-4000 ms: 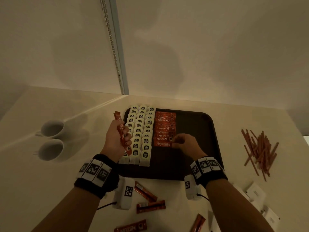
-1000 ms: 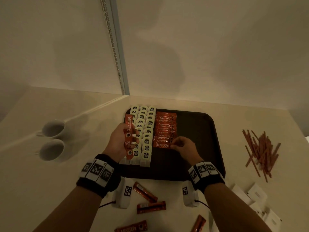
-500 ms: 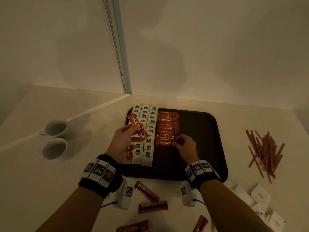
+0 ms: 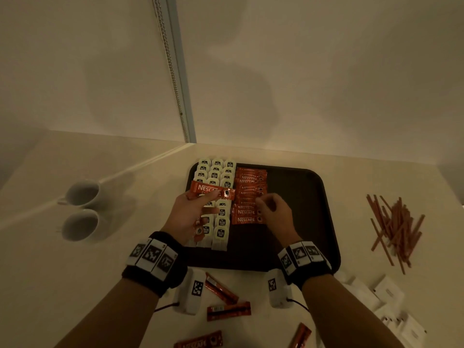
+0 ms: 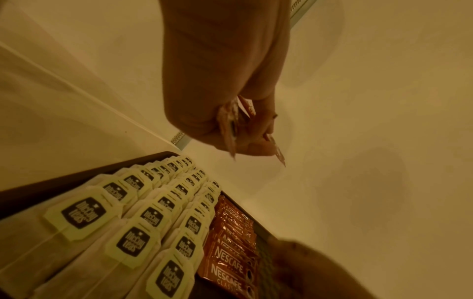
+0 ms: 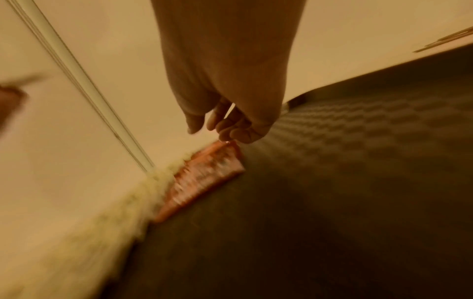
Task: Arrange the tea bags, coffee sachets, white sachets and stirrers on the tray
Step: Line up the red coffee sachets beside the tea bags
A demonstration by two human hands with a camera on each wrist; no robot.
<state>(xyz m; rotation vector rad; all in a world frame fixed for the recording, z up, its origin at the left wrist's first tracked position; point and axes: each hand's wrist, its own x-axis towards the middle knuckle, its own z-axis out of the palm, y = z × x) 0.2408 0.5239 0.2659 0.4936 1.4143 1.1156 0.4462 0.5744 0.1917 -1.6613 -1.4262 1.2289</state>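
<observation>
A dark tray (image 4: 296, 197) holds three columns of tea bags (image 4: 218, 172) on its left side and one column of red coffee sachets (image 4: 248, 197) beside them. My left hand (image 4: 200, 204) hovers over the tea bags and grips several coffee sachets. One held sachet (image 4: 211, 190) sticks out level between thumb and fingers, pointing right. The left wrist view shows the left hand (image 5: 230, 121) clutching the bundle above the tea bags (image 5: 143, 218). My right hand (image 4: 271, 209) hangs over the sachet column with loosely curled fingers (image 6: 222, 125), holding nothing.
Red stirrers (image 4: 394, 227) lie in a heap right of the tray. White sachets (image 4: 386, 297) sit at the front right. Loose coffee sachets (image 4: 228, 310) lie on the table in front of the tray. Two white cups (image 4: 82, 194) stand at the left.
My left hand has turned one sachet from upright to level and pushed it out towards the right hand. My right hand has lifted off the nearest sachets and moved slightly further up the column.
</observation>
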